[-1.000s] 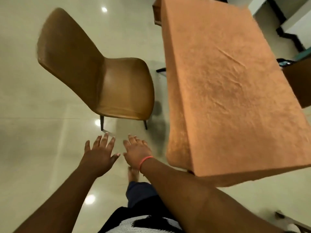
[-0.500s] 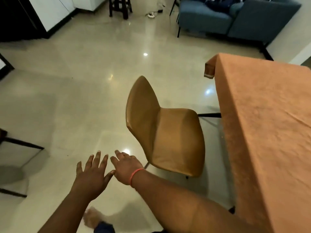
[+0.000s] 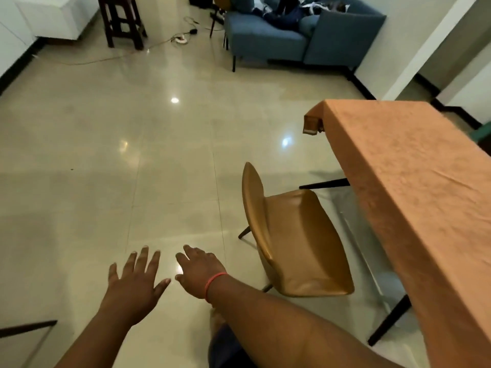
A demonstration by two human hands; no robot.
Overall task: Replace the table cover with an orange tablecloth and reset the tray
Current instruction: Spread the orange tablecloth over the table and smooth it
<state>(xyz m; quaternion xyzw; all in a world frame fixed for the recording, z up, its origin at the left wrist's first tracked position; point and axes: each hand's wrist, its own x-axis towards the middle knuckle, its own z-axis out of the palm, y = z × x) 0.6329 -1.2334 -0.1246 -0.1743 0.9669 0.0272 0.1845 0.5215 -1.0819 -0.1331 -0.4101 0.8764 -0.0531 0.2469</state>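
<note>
An orange tablecloth (image 3: 414, 181) covers the table at the right, hanging down over its near long side. One far corner of the table (image 3: 310, 126) shows bare wood under the cloth. My left hand (image 3: 135, 285) and my right hand (image 3: 199, 272), with a pink band on its wrist, stretch forward over the floor, fingers spread and holding nothing. Both are well left of the table. No tray is in view.
A tan chair (image 3: 292, 243) stands between my hands and the table, its seat facing the cloth. A blue sofa (image 3: 300, 35) and a dark wooden stool (image 3: 122, 19) stand at the far side, with cables (image 3: 183, 38) on the tiled floor.
The view has swung left and up, away from the table top toward the room. The table and chair have shifted to the right of the picture. Both hands stay out in front, holding nothing.
</note>
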